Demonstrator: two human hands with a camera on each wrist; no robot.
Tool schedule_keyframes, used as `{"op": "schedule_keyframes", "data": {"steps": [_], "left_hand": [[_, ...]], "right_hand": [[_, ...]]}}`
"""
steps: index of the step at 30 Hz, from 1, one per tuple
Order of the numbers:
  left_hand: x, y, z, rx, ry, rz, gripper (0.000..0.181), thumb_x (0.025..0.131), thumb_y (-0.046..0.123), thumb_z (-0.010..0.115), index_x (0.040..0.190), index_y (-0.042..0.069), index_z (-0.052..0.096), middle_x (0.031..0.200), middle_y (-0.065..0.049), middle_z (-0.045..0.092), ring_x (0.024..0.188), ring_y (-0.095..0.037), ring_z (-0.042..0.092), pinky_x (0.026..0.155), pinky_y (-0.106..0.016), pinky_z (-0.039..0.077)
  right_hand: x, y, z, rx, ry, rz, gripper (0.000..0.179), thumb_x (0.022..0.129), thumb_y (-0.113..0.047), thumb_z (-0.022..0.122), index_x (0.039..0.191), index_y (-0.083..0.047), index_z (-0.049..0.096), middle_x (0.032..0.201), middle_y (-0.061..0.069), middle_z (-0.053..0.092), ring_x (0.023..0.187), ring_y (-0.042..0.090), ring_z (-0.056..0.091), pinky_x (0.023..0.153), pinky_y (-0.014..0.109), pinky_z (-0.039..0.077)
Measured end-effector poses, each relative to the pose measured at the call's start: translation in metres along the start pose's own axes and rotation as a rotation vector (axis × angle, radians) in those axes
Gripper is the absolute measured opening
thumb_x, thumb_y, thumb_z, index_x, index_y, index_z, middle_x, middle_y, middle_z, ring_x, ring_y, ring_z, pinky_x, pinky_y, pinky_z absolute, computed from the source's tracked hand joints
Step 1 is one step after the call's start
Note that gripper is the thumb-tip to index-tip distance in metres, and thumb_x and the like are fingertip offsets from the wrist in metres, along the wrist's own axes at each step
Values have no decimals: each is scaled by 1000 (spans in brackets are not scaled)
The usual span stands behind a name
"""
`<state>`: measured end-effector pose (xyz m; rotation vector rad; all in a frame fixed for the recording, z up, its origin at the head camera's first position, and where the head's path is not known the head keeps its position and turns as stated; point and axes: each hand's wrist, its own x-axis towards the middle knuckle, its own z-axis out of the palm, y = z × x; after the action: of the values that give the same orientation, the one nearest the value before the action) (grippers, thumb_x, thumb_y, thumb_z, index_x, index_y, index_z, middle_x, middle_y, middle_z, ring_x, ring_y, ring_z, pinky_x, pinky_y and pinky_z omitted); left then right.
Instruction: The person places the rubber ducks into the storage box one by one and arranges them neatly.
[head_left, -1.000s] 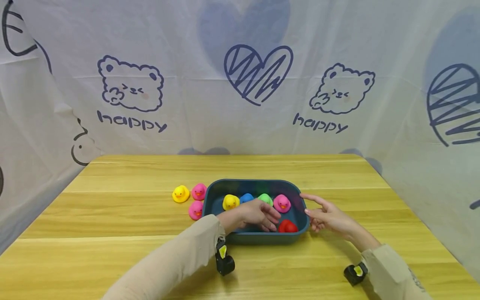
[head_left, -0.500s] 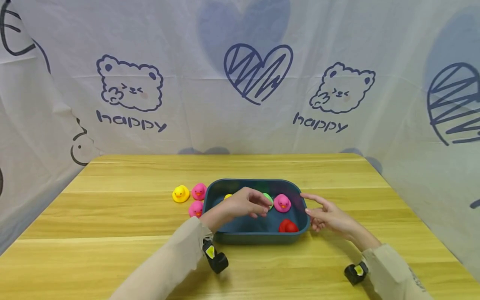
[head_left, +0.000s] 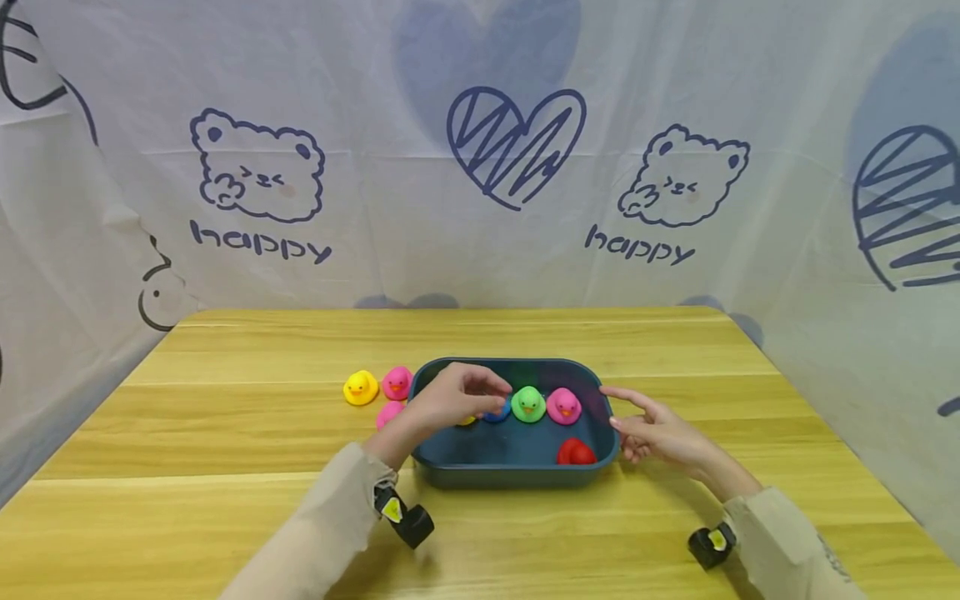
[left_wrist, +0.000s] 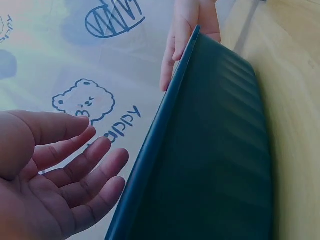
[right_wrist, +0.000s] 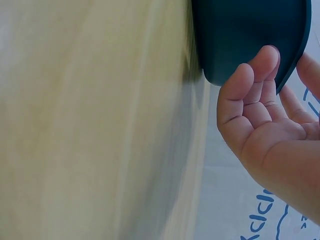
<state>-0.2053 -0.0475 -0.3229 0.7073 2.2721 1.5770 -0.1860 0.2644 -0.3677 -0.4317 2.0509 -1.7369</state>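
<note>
A dark teal plastic bin [head_left: 510, 477] stands on the table with several rubber ducks in it. Along its back are a green duck [head_left: 528, 405], a pink duck [head_left: 564, 407], a blue duck [head_left: 497, 411] and a yellow duck [head_left: 467, 421], the last two partly covered by my left hand [head_left: 450, 395]. That hand hovers over the bin's left part, fingers loosely bent, palm bare in the left wrist view. A red duck [head_left: 577, 452] sits in the front right corner. My right hand [head_left: 667, 435] touches the bin's right rim with its fingertips.
Left of the bin, on the wooden table [head_left: 225, 433], sit a yellow duck [head_left: 361, 388], a pink duck [head_left: 397, 383] and another pink duck [head_left: 389, 413], partly hidden by my left arm. A printed cloth [head_left: 375, 208] hangs behind the table.
My left hand has moved left and up from near the red duck, uncovering the green duck. The right hand stays at the bin's rim.
</note>
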Motion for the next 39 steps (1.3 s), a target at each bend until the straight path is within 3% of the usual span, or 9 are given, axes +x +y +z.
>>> {"op": "schedule_keyframes", "data": {"steps": [4, 8, 12, 22, 28, 39], "left_hand": [[-6, 1, -4, 49, 48, 49, 17, 84, 7, 60, 99, 0, 64, 97, -17, 62, 80, -17, 57, 72, -28, 48], [-10, -1, -9, 102, 104, 84, 17, 84, 8, 61, 99, 0, 64, 94, -12, 63, 80, -16, 56, 70, -26, 48], [-15, -5, -14, 111, 146, 82, 18, 85, 7, 61, 101, 0, 63, 94, -9, 63, 82, -18, 57, 72, -27, 49], [-25, -11, -23, 153, 207, 97, 18, 85, 5, 59, 102, -2, 62, 97, -15, 62, 82, -20, 57, 74, -29, 49], [-32, -13, -31, 193, 302, 122, 15, 83, 4, 61, 97, 0, 64, 94, -14, 63, 77, -19, 58, 68, -28, 48], [-48, -38, -55, 221, 420, 113, 16, 82, 3, 63, 95, -5, 63, 88, -14, 64, 75, -22, 60, 64, -27, 49]], "right_hand": [[0, -2, 0, 5, -8, -2, 62, 92, -15, 49, 140, 1, 13, 63, 3, 49, 56, 13, 53, 53, 23, 43], [1, -3, 1, 5, -18, -14, 63, 92, -14, 50, 140, 3, 12, 63, 3, 48, 56, 13, 53, 53, 23, 42], [1, -3, 2, 5, -21, -18, 62, 92, -14, 50, 140, 3, 13, 64, 3, 48, 56, 13, 53, 53, 23, 43], [2, 0, -1, -11, -19, -17, 62, 93, -15, 49, 140, 2, 13, 63, 3, 49, 56, 13, 53, 53, 23, 43], [1, 0, 0, -8, -15, -13, 62, 93, -15, 49, 140, 2, 13, 63, 3, 50, 56, 13, 53, 53, 24, 44], [1, -1, 0, -9, -9, -9, 62, 92, -14, 50, 140, 2, 13, 61, 4, 53, 56, 13, 53, 53, 24, 44]]}}
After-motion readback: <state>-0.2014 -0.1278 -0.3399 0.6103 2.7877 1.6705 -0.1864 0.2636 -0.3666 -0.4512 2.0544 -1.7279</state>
